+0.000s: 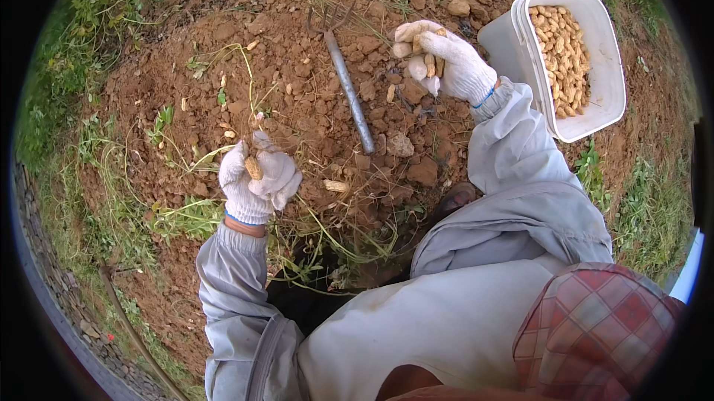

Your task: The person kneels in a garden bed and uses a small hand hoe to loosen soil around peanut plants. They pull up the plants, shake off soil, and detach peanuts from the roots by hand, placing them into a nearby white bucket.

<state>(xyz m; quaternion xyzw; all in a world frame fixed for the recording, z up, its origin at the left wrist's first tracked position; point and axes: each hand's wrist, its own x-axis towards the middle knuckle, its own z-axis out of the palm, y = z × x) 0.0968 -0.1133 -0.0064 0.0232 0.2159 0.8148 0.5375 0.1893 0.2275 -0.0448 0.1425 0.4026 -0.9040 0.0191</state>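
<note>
My left hand (261, 175), in a white knit glove, is closed around a peanut pod (253, 168) and the stem of a pulled peanut plant. Gloved in the same way, my right hand (440, 58) holds several peanut pods (430, 65) between fingers and palm, just left of a white plastic bucket (605, 72). The bucket leans on its side with many peanuts (560, 60) in it. Between my hands a hand fork with a metal handle (348, 91) lies on the soil. A loose peanut (336, 185) rests right of my left hand.
Reddish clods and stones (400, 145) cover the sloping ground, with scattered pods and roots. Peanut vines (189, 218) lie at the left and below my hands. My shoe (457, 198) stands near the middle. A long curved handle (131, 328) lies at the lower left.
</note>
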